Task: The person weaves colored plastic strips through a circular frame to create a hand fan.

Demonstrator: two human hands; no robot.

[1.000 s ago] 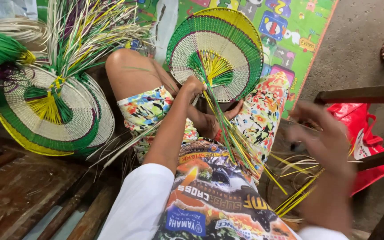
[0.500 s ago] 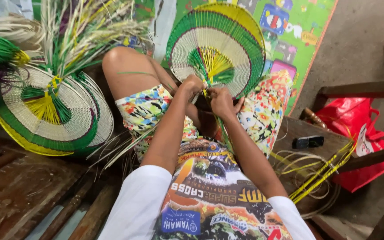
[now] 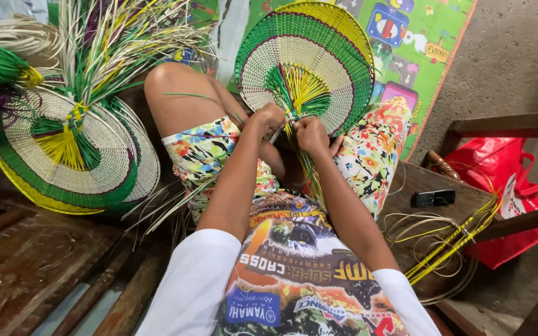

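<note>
Both hands, left hand [image 3: 270, 118] and right hand [image 3: 311, 134], pinch strands at the woven fan [image 3: 319, 56] base; binding underway, next needs taut pull.

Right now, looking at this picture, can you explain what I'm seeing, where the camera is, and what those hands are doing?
The camera sits on a person's head, looking down at their lap. The left hand and right hand both grip the base of a round woven fan in green, yellow and natural straw, where loose strips gather. A similar finished woven fan leans at the left. On the wooden bench at the right lie a small black phone and coiled yellow strips.
</note>
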